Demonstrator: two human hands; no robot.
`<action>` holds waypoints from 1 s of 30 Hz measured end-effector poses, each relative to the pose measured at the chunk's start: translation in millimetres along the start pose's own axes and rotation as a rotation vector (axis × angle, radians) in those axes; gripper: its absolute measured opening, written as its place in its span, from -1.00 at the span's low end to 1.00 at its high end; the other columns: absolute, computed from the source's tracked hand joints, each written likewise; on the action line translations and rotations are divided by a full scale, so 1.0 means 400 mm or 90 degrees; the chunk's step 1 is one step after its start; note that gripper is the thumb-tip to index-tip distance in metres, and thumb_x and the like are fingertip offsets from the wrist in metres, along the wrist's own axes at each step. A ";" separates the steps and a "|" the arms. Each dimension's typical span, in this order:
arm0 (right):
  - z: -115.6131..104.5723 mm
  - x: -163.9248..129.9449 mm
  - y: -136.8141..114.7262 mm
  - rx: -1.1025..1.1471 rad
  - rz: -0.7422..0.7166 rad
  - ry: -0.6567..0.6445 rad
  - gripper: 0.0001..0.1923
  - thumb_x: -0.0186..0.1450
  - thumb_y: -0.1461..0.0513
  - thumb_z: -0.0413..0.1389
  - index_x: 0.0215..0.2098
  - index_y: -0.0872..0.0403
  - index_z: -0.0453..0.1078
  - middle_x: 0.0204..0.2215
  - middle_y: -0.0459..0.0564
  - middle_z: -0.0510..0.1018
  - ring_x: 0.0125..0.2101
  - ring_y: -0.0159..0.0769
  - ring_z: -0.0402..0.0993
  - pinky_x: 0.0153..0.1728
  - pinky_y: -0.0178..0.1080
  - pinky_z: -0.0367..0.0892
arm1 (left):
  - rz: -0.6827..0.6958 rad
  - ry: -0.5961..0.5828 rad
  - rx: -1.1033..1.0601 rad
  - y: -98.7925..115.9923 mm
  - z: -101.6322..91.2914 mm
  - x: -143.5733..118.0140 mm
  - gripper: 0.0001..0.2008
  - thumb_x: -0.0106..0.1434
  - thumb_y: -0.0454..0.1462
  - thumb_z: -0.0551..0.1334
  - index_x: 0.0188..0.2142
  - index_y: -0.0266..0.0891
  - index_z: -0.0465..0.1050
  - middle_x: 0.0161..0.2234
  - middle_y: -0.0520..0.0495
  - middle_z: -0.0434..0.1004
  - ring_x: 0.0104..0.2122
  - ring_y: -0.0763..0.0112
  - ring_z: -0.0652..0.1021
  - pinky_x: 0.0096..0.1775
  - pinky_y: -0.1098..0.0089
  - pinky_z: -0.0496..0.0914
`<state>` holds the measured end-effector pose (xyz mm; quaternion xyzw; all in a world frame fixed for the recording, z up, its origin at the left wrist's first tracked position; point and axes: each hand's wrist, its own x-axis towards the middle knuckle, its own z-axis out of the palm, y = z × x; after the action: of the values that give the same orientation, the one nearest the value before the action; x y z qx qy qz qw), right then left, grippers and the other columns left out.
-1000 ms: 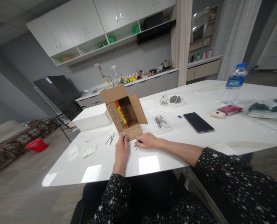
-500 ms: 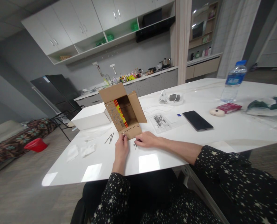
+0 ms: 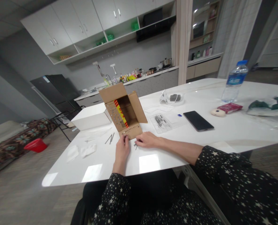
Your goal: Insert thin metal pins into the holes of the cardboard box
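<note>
Cardboard box (image 3: 125, 114), open, frame centre, on white table (image 3: 223, 134). Left hand (image 3: 122, 149) fingertips pinched at its front flap; right hand (image 3: 147, 140) curled beside it; hold indiscernible.

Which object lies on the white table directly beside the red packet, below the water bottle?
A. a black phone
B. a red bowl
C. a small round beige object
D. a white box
C: the small round beige object lies right beside the red packet on the white table, below the water bottle.

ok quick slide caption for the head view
Both hands, left and right, work at the front flap of an open cardboard box.
</note>
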<state>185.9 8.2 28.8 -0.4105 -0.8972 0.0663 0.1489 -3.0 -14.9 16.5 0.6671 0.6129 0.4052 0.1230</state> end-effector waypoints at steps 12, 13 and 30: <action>-0.008 -0.003 -0.004 0.003 0.003 -0.012 -0.60 0.41 0.04 -0.09 -0.27 0.05 0.53 -0.32 0.02 0.65 -0.32 -0.24 0.52 -0.39 -0.30 0.10 | 0.003 -0.013 0.012 -0.002 0.000 -0.001 -0.77 0.35 -0.17 0.06 -0.11 -0.17 0.42 -0.16 -0.15 0.62 -0.17 0.20 0.60 -0.12 0.21 0.43; -0.009 -0.004 -0.005 0.004 0.002 -0.012 -0.60 0.42 0.05 -0.09 -0.27 0.05 0.52 -0.32 0.02 0.65 -0.32 -0.24 0.52 -0.39 -0.30 0.11 | 0.004 -0.014 0.011 -0.002 0.001 -0.001 -0.77 0.35 -0.17 0.06 -0.12 -0.17 0.42 -0.17 -0.15 0.62 -0.18 0.20 0.60 -0.12 0.22 0.43; -0.011 -0.002 -0.004 0.010 0.012 -0.018 -0.61 0.41 0.04 -0.07 -0.26 0.05 0.53 -0.32 0.03 0.65 -0.32 -0.23 0.52 -0.38 -0.29 0.12 | -0.004 -0.045 -0.015 -0.002 0.000 -0.002 -0.77 0.32 -0.14 0.08 -0.20 -0.17 0.43 -0.22 -0.11 0.60 -0.21 0.24 0.57 -0.17 0.26 0.41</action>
<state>186.7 6.5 33.0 -0.4171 -0.8946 0.0803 0.1385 -3.6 -15.4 15.9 0.6774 0.6057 0.3882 0.1533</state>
